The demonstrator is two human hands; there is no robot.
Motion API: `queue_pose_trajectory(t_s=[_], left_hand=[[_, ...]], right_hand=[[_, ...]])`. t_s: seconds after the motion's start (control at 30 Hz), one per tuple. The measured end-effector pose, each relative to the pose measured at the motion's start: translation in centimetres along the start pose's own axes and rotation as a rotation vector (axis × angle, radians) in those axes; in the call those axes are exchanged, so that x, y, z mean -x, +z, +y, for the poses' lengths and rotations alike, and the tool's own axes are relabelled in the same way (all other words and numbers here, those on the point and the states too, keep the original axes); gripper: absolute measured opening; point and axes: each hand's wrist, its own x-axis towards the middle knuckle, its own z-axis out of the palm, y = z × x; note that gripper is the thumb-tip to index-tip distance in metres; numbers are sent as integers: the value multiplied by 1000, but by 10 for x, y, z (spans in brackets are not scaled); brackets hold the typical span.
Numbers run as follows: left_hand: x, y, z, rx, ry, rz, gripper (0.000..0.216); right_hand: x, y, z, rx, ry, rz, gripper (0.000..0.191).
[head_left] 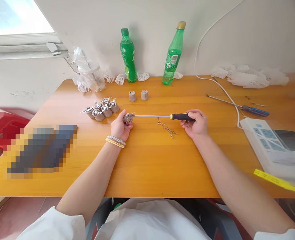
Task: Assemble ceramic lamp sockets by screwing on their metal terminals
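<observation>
Fingers (130, 126) of the left hand (119, 129) clamp a brown fitting (128, 118), the right hand (198, 124) wraps the screwdriver (163, 116), tip at the fitting: apparently screwdriving, next turn wanting steady alignment!

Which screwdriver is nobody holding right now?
The blue-handled screwdriver, lying on the table at the right; the black-and-yellow screwdriver is in the right hand.

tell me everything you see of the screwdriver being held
The screwdriver has a dark handle with a yellow collar and a long, straight, metallic-looking shaft. It is nearly level over the table, the right hand gripping its handle, its tip at a brown cylindrical part held in the left hand. Exactly what the tip touches is too small to tell.
</observation>
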Motion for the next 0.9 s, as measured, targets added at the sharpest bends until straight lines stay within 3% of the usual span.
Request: queue_pose_trajectory(t_s=[0.2,0.4,0.7,0.77,0.9], left_hand=[[-5,-4,-4,-28,163,86,27],[-12,-11,-3,-184,394,169,30],[-12,-13,-2,-233,431,180,32],[-12,-14,-2,-241,439,187,32],[-14,-15,-1,-242,451,212,32]], right_hand=[[9,-1,-8,81,-99,-151,15],[10,-3,-13,23,-47,-271,30],[6,-12,-7,486,-86,-155,41],[6,-16,-8,495,-58,-207,45],[7,-17,-14,356,62,-329,31]])
